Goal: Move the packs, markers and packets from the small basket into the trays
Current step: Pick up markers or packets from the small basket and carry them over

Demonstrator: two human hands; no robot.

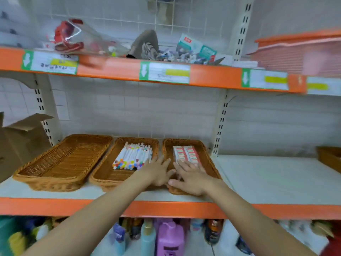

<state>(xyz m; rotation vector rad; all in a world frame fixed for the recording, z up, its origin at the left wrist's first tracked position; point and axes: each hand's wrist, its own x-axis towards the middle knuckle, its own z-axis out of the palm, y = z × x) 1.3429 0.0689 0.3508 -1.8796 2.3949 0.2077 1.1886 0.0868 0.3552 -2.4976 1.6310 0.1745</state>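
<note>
Three brown wicker trays stand side by side on the middle shelf. The left tray [62,161] holds nothing. White markers [133,157] with coloured caps fill the middle tray [103,177]. Red and white packs [186,154] lie in the right tray [208,159]. My left hand [158,172] lies flat with straight fingers over the gap between the middle and right trays. My right hand [190,177] rests with spread fingers on the near packs in the right tray. The small basket is not in view.
An open cardboard box [20,139] stands at the far left. An orange plastic basket [299,50] sits on the upper shelf at right, beside loose clutter [177,52]. Another wicker tray corner [330,159] shows at far right. Bottles [169,239] fill the shelf below.
</note>
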